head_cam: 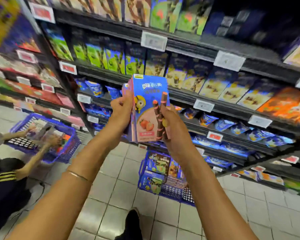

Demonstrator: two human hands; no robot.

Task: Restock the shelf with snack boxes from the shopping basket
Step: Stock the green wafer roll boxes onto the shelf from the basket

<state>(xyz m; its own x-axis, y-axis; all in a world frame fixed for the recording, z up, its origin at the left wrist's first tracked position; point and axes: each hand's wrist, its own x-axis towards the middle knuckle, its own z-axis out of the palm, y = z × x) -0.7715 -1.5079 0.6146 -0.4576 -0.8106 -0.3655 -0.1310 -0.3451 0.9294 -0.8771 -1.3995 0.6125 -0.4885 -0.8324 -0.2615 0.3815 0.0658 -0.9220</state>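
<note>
I hold a small stack of blue and pink strawberry snack boxes (146,101) upright at chest height in front of the shelf (206,108). My left hand (122,105) grips the stack's left edge. My right hand (170,122) clasps its right edge and lower corner. The front box shows a yellow cartoon figure, strawberries and chocolate wafer sticks. Below my hands, the blue shopping basket (146,187) stands on the tiled floor against the shelf, with several snack boxes inside.
Shelves of blue, green, yellow and orange snack boxes and blue bags fill the right and top. At the left a crouching person (9,177) reaches into a second blue basket (66,153). My dark shoe (132,222) is on the tiles.
</note>
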